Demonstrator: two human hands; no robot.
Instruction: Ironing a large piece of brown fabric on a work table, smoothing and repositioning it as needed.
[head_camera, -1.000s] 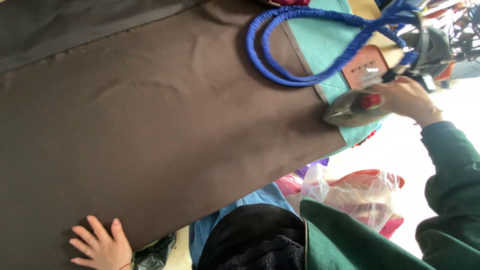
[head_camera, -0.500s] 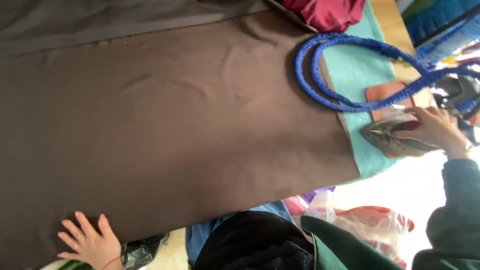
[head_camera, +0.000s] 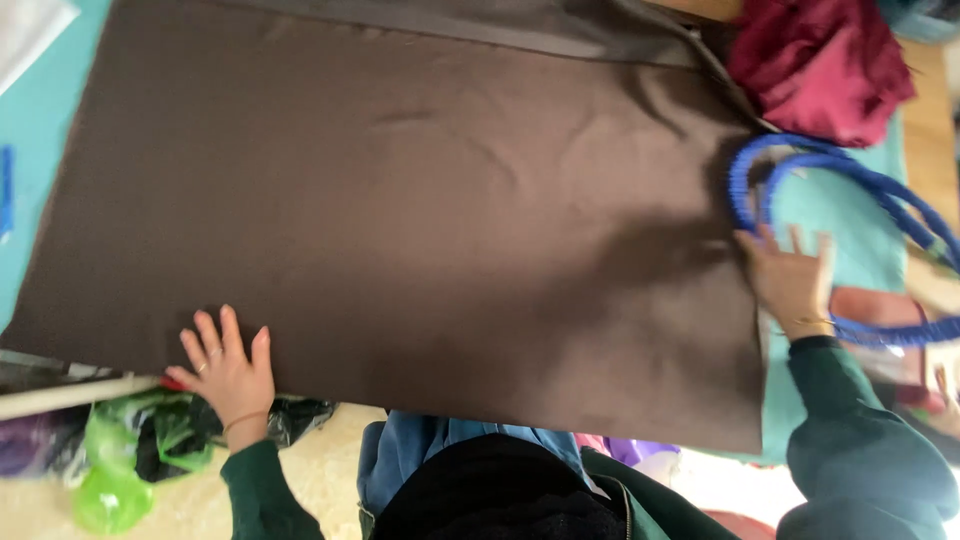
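Note:
A large brown cloth (head_camera: 420, 210) lies spread flat over a teal-covered table (head_camera: 830, 215). My left hand (head_camera: 225, 365) rests flat on the cloth's near left edge, fingers apart. At the cloth's right edge my right hand (head_camera: 795, 280) lies flat with spread fingers, half on the cloth and half on the teal cover. A coiled blue hose (head_camera: 850, 185) loops just beyond the right hand and runs under my wrist. Both hands hold nothing.
A dark red cloth bundle (head_camera: 820, 60) sits at the far right corner. A pale stick (head_camera: 70, 395) and green plastic bags (head_camera: 130, 450) lie below the left table edge. The table's wooden edge (head_camera: 935, 110) shows at right.
My right hand has let go of the iron and now lies flat at the cloth's right edge. The view has shifted, so more of the cloth's left side shows.

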